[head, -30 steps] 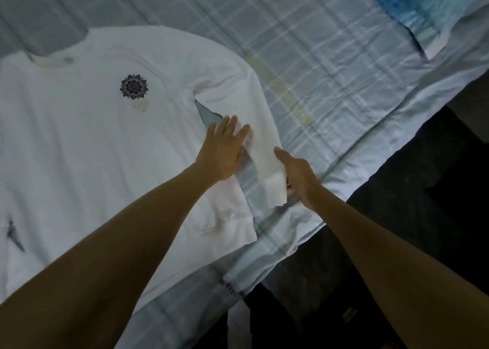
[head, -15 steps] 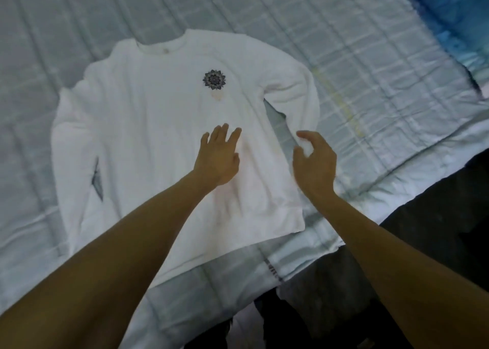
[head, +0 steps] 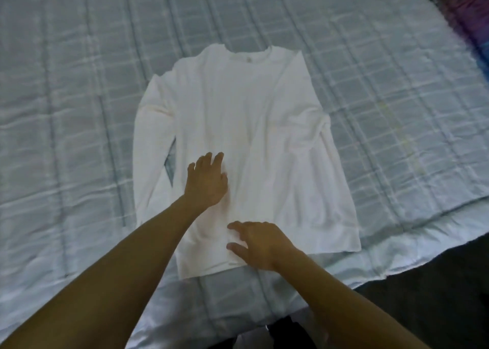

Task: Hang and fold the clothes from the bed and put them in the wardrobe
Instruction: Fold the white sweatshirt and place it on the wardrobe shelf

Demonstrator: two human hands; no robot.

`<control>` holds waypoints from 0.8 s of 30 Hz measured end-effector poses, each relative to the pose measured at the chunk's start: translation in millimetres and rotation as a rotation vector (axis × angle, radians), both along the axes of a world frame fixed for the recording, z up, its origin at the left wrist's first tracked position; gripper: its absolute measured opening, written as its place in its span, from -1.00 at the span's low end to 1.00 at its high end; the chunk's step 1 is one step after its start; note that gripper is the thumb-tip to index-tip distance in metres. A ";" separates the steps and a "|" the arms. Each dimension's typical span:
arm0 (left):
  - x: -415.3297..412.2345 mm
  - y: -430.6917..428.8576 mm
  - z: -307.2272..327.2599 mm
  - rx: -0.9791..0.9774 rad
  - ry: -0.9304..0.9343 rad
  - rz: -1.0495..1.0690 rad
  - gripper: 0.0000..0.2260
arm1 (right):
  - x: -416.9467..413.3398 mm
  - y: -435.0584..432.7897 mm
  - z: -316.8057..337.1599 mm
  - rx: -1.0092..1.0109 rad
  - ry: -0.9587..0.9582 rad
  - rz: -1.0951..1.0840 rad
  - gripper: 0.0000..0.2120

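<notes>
A white long-sleeved sweatshirt (head: 246,126) lies flat on the bed, neck away from me, hem near the bed's front edge. Its right sleeve is folded in across the chest, and the left sleeve lies along the left side. My left hand (head: 207,180) rests palm down on the lower middle of the shirt, fingers apart. My right hand (head: 260,244) sits near the hem with fingers spread on the cloth, holding nothing that I can see.
The bed is covered by a pale blue checked quilt (head: 79,110). A purple and blue cloth (head: 468,12) lies at the far right corner. The dark floor (head: 436,295) shows beyond the bed's front right edge.
The right sleeve has been folded over the chest, hiding the dark emblem. My right hand moved down left to the hem. The view shifted so the whole shirt is centred.
</notes>
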State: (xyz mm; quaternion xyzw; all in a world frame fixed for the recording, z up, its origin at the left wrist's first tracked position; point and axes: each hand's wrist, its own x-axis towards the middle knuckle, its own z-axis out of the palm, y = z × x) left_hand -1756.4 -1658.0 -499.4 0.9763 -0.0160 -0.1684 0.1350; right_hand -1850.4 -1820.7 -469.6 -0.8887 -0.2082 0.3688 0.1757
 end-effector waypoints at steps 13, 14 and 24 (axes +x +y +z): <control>9.1 -33.7 -17.5 -0.077 -0.012 -0.149 -0.55 | 35.9 -39.7 -11.7 -0.043 -0.254 -0.382 -0.63; 9.8 -36.7 -19.9 -0.063 -0.018 -0.157 -0.56 | 39.4 -38.7 -18.0 -0.046 -0.249 -0.375 -0.62; -8.0 55.6 -8.3 0.067 -0.108 0.240 -0.58 | 64.5 25.9 -37.3 0.091 -0.281 -0.238 -0.62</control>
